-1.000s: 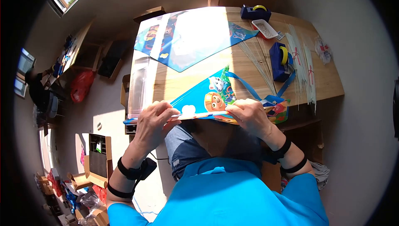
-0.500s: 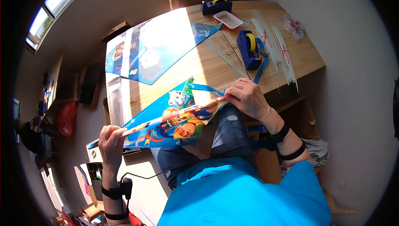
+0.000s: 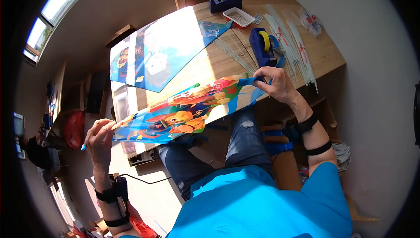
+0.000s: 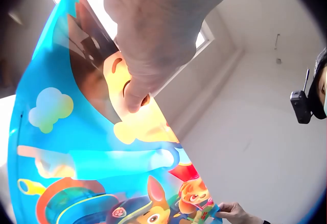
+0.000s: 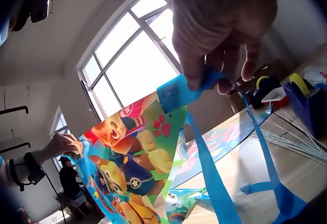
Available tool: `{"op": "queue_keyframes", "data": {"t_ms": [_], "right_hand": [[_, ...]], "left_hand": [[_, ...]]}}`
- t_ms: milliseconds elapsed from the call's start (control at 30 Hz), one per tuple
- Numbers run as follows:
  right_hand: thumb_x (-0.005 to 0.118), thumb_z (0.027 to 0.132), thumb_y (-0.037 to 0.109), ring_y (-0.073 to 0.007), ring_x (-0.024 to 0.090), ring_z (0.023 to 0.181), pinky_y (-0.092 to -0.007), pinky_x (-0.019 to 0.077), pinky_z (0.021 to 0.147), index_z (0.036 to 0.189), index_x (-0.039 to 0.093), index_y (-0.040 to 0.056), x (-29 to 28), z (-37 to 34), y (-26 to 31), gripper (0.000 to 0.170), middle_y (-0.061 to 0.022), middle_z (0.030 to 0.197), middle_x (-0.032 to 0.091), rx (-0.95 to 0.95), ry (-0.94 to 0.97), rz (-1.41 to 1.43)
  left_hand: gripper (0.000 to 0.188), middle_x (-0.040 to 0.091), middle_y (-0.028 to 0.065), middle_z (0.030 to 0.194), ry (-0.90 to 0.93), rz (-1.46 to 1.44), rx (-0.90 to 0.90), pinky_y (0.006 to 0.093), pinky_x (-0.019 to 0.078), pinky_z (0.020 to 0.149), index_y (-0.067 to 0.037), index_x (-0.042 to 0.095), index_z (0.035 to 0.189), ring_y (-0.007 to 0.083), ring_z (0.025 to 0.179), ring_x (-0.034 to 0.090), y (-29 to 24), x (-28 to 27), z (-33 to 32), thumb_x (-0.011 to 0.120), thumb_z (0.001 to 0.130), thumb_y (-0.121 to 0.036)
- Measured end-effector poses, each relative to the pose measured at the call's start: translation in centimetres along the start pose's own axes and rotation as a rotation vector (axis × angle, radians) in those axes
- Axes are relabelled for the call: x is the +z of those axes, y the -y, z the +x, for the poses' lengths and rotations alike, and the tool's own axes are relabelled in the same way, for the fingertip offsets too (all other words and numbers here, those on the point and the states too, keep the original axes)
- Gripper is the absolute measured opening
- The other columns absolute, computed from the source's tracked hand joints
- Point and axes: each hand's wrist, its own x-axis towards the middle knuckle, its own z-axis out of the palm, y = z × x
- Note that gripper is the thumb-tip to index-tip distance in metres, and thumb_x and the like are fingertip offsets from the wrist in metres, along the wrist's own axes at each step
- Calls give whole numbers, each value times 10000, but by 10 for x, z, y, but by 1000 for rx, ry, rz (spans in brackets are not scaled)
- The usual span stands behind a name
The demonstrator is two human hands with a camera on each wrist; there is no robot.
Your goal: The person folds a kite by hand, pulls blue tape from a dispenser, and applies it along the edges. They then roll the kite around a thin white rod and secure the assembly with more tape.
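Stretched between both hands is a blue kite sail printed with cartoon dogs, its upper edge rising toward the right. My left hand pinches that edge at the left end, thumb against the printed film in the left wrist view. At the other end, the fingers and thumb of my right hand pinch a blue strip at the sail's corner. Long blue ribbon tails hang below that hand in the right wrist view. A second kite sail lies flat on the table beyond, partly in bright sunlight.
Two blue tape dispensers stand on the wooden table. Beside them are a white tray of small pieces, loose thin rods, tied rod bundles and a plastic bag. Another person sits in the background.
My hands have spread apart and lifted the sail, its printed face now stretched out. The right hand has shifted from the sail's rolled edge to the blue strip at its corner.
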Motion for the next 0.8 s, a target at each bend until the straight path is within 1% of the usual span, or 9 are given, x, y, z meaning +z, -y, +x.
{"op": "queue_keyframes", "data": {"t_ms": [167, 267, 367, 467, 500, 533, 600, 633, 800], "right_hand": [[784, 779, 199, -249, 660, 805, -382, 514, 841, 1150, 638, 67, -2, 4, 9, 420, -69, 793, 656, 218, 94, 82], [799, 769, 338, -253, 625, 1025, -444, 411, 1036, 1305, 553, 110, 5, 4, 18, 632, -85, 1002, 657, 36, 54, -166], [772, 748, 520, -242, 426, 1333, -508, 204, 1187, 1376, 489, 144, 20, 13, 30, 785, -96, 1361, 504, -288, -210, -312], [787, 751, 472, -269, 417, 1348, -504, 232, 1176, 1371, 495, 140, 30, 24, 41, 762, -96, 1368, 520, -363, -187, -248], [793, 785, 337, -248, 564, 1195, -509, 291, 1148, 1230, 606, 115, 31, 28, 47, 531, -88, 1189, 638, -360, -213, -195], [793, 785, 337, -248, 564, 1195, -509, 291, 1148, 1230, 606, 115, 33, 27, 40, 531, -88, 1189, 638, -361, -212, -192], [784, 792, 167, -230, 666, 960, -510, 350, 1115, 1012, 683, 94, 37, 28, 26, 253, -69, 925, 697, -250, 64, -86], [741, 803, 105, -220, 684, 777, -470, 435, 1031, 901, 692, 51, 39, 27, 26, 123, -67, 835, 712, -285, -5, -58], [717, 794, 29, -210, 629, 698, -363, 502, 815, 900, 645, 40, 37, 25, 20, 129, -85, 779, 665, -267, 17, -15]], "left_hand": [[190, 654, 48, 948, 27, 47, -47, 323, 510, 703, -85, 704, 1008, 223, 857, 628, 9, -8, -2, 706, 824, -36], [189, 657, 63, 942, 5, 91, -36, 328, 518, 723, -65, 700, 997, 226, 860, 642, 7, -12, -3, 699, 817, -9], [187, 658, 74, 943, -25, 124, 5, 335, 525, 746, -46, 691, 988, 228, 870, 655, 4, -14, -3, 692, 813, 18], [182, 659, 69, 959, -39, 144, 67, 336, 508, 735, -64, 693, 1006, 231, 867, 643, 3, -16, -2, 689, 832, -12], [181, 664, 65, 969, -53, 151, 98, 334, 495, 711, -83, 701, 1019, 231, 856, 635, 3, -17, -2, 691, 844, -37], [181, 664, 65, 969, -52, 153, 96, 334, 495, 711, -83, 701, 1019, 231, 856, 635, 2, -18, -2, 691, 844, -37], [176, 673, 62, 969, -50, 194, 105, 330, 490, 695, -87, 704, 1023, 228, 824, 645, 1, -21, -4, 692, 850, -50], [176, 673, 62, 969, -52, 199, 97, 330, 490, 695, -87, 704, 1023, 228, 824, 645, 2, -22, -5, 692, 850, -50], [176, 690, 44, 947, -46, 251, 31, 306, 503, 653, -91, 715, 1010, 196, 740, 672, 9, -13, -11, 696, 840, -48]]}}
